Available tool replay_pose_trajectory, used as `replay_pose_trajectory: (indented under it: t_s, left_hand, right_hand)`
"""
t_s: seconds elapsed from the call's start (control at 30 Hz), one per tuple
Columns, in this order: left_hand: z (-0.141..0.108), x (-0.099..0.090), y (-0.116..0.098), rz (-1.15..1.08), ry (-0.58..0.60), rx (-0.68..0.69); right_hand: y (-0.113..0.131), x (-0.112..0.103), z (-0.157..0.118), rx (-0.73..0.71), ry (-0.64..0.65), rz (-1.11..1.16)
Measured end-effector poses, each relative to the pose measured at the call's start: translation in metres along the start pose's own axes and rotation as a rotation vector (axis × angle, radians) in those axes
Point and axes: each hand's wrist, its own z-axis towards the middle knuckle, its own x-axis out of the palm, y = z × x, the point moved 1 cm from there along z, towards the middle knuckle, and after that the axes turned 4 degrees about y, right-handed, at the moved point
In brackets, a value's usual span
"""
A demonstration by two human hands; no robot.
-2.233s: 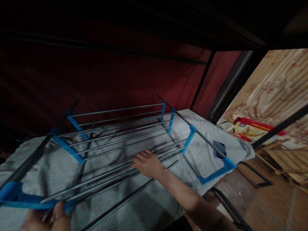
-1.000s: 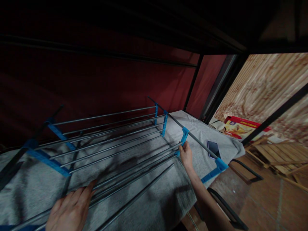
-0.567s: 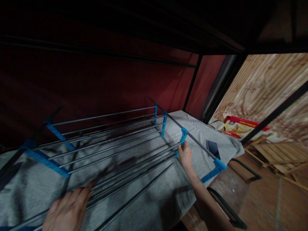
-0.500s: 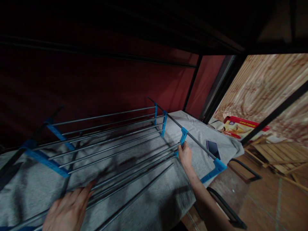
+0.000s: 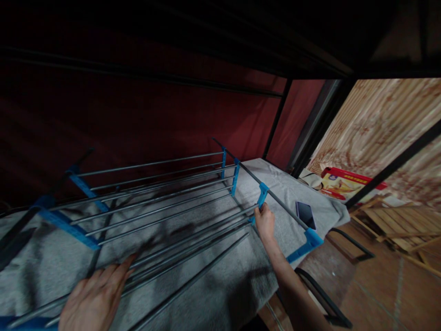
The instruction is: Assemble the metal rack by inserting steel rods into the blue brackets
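Note:
A rack of grey metal rods (image 5: 161,200) with blue plastic brackets (image 5: 234,178) lies across a grey cloth (image 5: 220,280). My right hand (image 5: 264,220) has its fingers closed on a rod end beside a blue bracket (image 5: 262,194) on the right bar. At the lower left, my left hand (image 5: 94,294) rests over several rods, its fingers laid across them; its palm side is hidden. One loose rod (image 5: 193,281) lies nearer the front edge, touched by neither hand. Another blue bracket (image 5: 306,244) sits at the right bar's near end.
A dark phone (image 5: 305,214) lies on the cloth right of the rack. Black frame posts (image 5: 277,119) stand around the bed-like surface. Beyond are a red and yellow box (image 5: 344,184), a folded wooden item (image 5: 403,225) and black curved bars (image 5: 351,241) near the tiled floor.
The left side of the rack has shifted slightly right and down in view. My left hand has moved slightly; my right hand stays at the same bracket.

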Motion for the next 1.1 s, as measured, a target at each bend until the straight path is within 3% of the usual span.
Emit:
replay_pose_trajectory:
  t_s: [0.5, 0.63, 0.83, 1.1]
  left_hand:
    - [-0.001, 0.006, 0.005, 0.082, 0.020, 0.024]
    - [0.003, -0.006, -0.004, 0.091, -0.002, 0.050]
    - [0.011, -0.034, -0.034, 0.105, -0.054, 0.029]
    - [0.010, -0.037, -0.040, -0.028, 0.039, -0.037]
  right_hand:
    - [-0.001, 0.001, -0.002, -0.012, -0.005, 0.043]
    - [0.000, 0.001, -0.004, -0.005, 0.008, 0.084]
    - [-0.008, -0.003, -0.007, 0.049, 0.057, 0.156]
    - [-0.020, -0.005, -0.001, 0.044, 0.145, 0.153]
